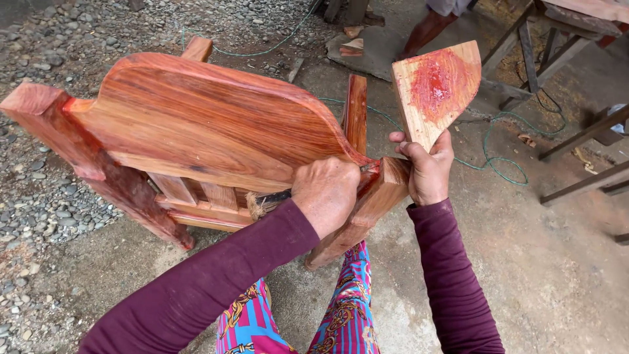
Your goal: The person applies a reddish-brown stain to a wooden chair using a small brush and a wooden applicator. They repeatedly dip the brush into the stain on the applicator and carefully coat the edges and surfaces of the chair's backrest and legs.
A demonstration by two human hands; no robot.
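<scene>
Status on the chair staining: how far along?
Done: curved reddish-brown wooden chair back and left post look coated. In hand: left hand works a dark-handled brush at the right post joint; right hand holds a red-smeared wooden scrap board. Left: right post's lower part looks paler.

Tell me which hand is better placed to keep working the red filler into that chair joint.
Probably the left hand: it grips the tool at the chair's joint. The right hand holds the red-smeared board beside it.

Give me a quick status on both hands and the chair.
Left hand grips brush at chair back. Right hand holds red-smeared wood scrap. Green cord on ground nearby.
</scene>
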